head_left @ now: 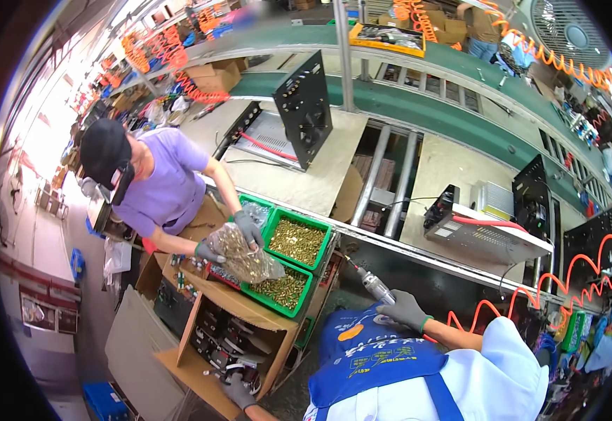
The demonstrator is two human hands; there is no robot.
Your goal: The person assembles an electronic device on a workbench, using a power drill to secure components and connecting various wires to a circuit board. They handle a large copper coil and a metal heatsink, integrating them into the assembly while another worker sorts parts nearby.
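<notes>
My right hand (405, 310), in a grey glove, is closed around a power screwdriver (376, 286) with a clear and silver body; its bit points up and left. My left hand (239, 391), also gloved, is at the near edge of an open cardboard box (271, 323). Its fingers are closed on a black and silver part (244, 370) with a rounded shape. More black parts (218, 333) lie inside the box. Across from me a co-worker with grey gloves holds a clear plastic bag (239, 256) of small brass-coloured pieces over green bins.
Two green bins (299, 242) hold brass-coloured hardware. Opened black and silver chassis (488, 228) rest on boards along the roller conveyor (398, 182). An orange coiled hose (530, 298) hangs at the right. A blue crate (104, 401) stands on the floor at lower left.
</notes>
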